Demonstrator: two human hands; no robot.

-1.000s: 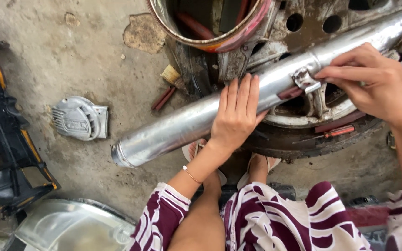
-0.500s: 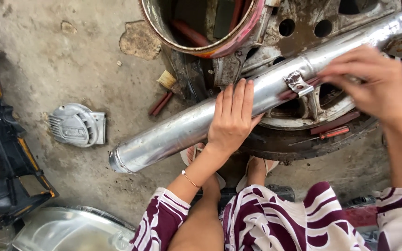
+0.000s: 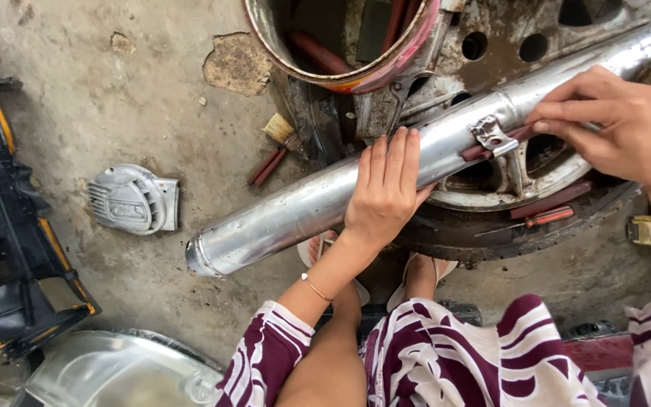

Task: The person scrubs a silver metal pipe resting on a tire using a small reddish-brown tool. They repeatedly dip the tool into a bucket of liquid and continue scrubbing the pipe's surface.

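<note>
A long chrome exhaust pipe (image 3: 288,215) lies slanted across a motorbike wheel (image 3: 536,226), its open end at the lower left. My left hand (image 3: 386,192) lies over the pipe's middle, fingers straight and together, holding it down. My right hand (image 3: 619,128) is at the pipe's upper part, just right of a small metal bracket (image 3: 491,136). Its fingertips pinch a thin dark red piece (image 3: 518,137) that runs under the bracket.
A grey ribbed engine cover (image 3: 133,200) lies on the concrete at left. Black and orange body panels (image 3: 9,226) line the left edge, with a clear headlight lens (image 3: 99,373) below. A round metal drum (image 3: 340,45), a brush (image 3: 276,143) and a red-handled screwdriver (image 3: 536,218) are near the wheel.
Both hands stay on the pipe. My right fingertips have slid slightly to the right, away from the bracket. The view has shifted a little.
</note>
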